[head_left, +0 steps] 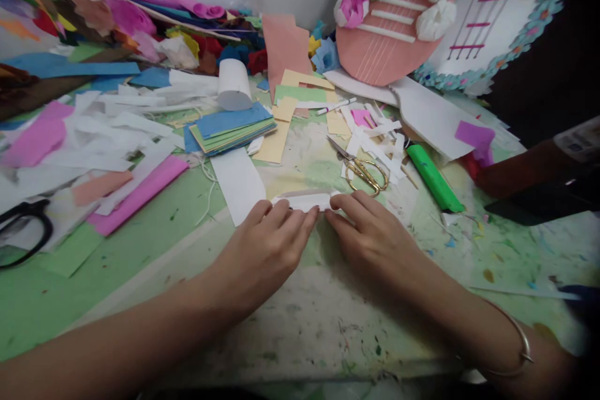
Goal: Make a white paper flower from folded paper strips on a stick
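Observation:
Both hands meet at a narrow, partly rolled strip of white paper (307,200) on the table. My left hand (274,234) grips its left part, fingers bent over it. The other end is pinched by my right hand (368,225), thumb below and fingers on top. Just beyond the right hand lie gold-handled scissors (365,175), blades pointing away to the left. A flat sheet of white paper (238,184) rests beside the left fingers. What lies inside the roll is hidden.
Behind the hands is a stack of coloured paper (234,128) near a white paper cylinder (234,84). Paper scraps (112,131) and black-handled scissors (28,225) lie left. A green tube (434,178) and a pink instrument-shaped craft (389,44) are at right.

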`<state>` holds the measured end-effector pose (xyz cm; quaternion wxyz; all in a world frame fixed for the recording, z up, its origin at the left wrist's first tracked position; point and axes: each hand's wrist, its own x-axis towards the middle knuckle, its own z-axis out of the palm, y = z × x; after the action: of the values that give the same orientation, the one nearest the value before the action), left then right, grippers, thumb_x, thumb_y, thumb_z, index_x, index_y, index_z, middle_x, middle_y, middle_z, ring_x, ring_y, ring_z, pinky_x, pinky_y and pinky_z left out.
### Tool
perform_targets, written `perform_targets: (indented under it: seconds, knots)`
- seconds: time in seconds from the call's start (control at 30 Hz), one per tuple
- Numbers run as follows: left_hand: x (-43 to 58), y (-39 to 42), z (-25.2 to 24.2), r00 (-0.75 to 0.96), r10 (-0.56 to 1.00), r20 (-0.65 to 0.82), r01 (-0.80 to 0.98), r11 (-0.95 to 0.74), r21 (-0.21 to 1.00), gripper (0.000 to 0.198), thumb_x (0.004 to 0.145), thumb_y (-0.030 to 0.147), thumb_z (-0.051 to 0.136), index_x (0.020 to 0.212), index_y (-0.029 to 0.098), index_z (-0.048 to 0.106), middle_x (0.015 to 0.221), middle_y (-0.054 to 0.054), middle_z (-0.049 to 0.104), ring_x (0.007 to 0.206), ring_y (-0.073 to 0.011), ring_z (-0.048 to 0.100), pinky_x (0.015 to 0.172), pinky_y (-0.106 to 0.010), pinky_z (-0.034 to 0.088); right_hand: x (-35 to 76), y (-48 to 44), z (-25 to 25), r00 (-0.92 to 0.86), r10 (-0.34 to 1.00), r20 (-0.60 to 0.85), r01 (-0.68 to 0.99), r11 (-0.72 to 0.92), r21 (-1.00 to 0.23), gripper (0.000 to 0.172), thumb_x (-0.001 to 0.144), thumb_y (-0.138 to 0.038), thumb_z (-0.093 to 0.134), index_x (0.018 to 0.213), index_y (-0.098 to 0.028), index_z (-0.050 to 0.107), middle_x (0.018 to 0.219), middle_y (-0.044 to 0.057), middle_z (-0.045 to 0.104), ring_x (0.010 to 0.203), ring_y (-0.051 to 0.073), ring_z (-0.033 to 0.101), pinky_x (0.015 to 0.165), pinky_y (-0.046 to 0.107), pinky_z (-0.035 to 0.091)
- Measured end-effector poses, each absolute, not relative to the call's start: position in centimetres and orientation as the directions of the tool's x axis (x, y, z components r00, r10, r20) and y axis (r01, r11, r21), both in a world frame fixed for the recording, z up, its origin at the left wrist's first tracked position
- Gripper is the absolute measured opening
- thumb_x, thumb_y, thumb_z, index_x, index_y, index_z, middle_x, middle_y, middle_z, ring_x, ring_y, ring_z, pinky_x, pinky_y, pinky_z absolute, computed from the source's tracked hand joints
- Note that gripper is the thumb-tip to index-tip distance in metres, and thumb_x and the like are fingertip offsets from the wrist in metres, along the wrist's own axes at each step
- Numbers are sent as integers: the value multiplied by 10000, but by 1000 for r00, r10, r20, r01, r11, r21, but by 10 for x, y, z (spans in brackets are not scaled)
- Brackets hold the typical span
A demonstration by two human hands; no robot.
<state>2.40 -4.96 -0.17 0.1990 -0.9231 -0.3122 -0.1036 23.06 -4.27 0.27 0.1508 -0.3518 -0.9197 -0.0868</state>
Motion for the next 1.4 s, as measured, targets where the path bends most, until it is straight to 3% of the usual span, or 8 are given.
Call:
perform_targets:
  seconds: [0.33, 0.63, 0.73, 0.87, 1.0, 1.1, 1.2, 1.4]
  knots:
    - [23, -47, -3, 777, 524, 349, 619, -735, -276, 317, 883, 89, 464, 1148, 28, 629, 881, -99, 665, 907, -271, 594, 708, -378, 419, 225, -58, 3, -726, 647, 235, 687, 703, 187, 380, 895, -64, 450, 1252, 19, 547, 882, 129, 613, 782, 239, 523, 656, 355, 475]
    - [20, -47, 1, 778, 470, 417, 610, -723, -323, 227, 820, 2, 490, 839, 39, 713, 777, -118, 675, 819, -275, 628, 634, -375, 458, 225, -58, 3, -693, 669, 269, 721, 637, 273, 296, 847, -25, 475, 1080, 20, 652, 856, 145, 637, 729, 233, 530, 627, 352, 458]
    - [17, -45, 2, 777, 466, 423, 609, -726, -319, 224, 818, 6, 496, 835, 45, 716, 768, -121, 677, 833, -287, 632, 650, -386, 488, 227, -55, 6, -690, 666, 282, 723, 649, 236, 256, 851, -33, 474, 990, 6, 684, 897, 173, 645, 763, 250, 533, 635, 361, 472]
    - [13, -42, 2, 748, 488, 449, 633, -728, -263, 219, 836, 40, 495, 857, 60, 713, 819, -135, 685, 907, -314, 627, 678, -411, 517, 232, -49, 7, -657, 688, 310, 749, 643, 161, 258, 872, -70, 470, 992, -21, 693, 1154, 216, 610, 938, 311, 538, 733, 420, 497]
    - [8, -38, 0, 681, 544, 490, 679, -720, -143, 182, 825, 83, 524, 850, 75, 705, 1109, -198, 653, 1154, -384, 539, 835, -509, 508, 242, -40, 2, -688, 623, 372, 693, 716, 83, 242, 899, -104, 475, 987, -66, 697, 1354, 200, 518, 1256, 364, 417, 955, 509, 423]
    - [2, -35, -2, 697, 565, 441, 655, -752, -72, 195, 813, 96, 523, 899, 87, 698, 1232, -204, 608, 1271, -387, 458, 954, -555, 452, 249, -31, -1, -723, 582, 372, 627, 779, 0, 259, 910, -92, 448, 1001, -105, 689, 1280, 150, 606, 1236, 286, 489, 1003, 486, 395]
    - [-3, -30, -6, 726, 539, 428, 602, -799, -15, 222, 831, 104, 507, 961, 117, 687, 1143, -144, 674, 1200, -323, 545, 996, -540, 436, 253, -25, -1, -725, 570, 386, 592, 803, -73, 264, 906, -92, 452, 1019, -150, 683, 1153, 92, 689, 1134, 227, 581, 1018, 472, 379]
    - [-11, -18, -6, 772, 464, 434, 506, -862, 22, 207, 897, 150, 498, 999, 128, 678, 1106, -106, 704, 1090, -252, 627, 989, -475, 463, 256, -20, 4, -733, 571, 370, 568, 813, -129, 257, 909, -107, 467, 1036, -170, 682, 1098, 77, 714, 1069, 192, 623, 1017, 435, 359]
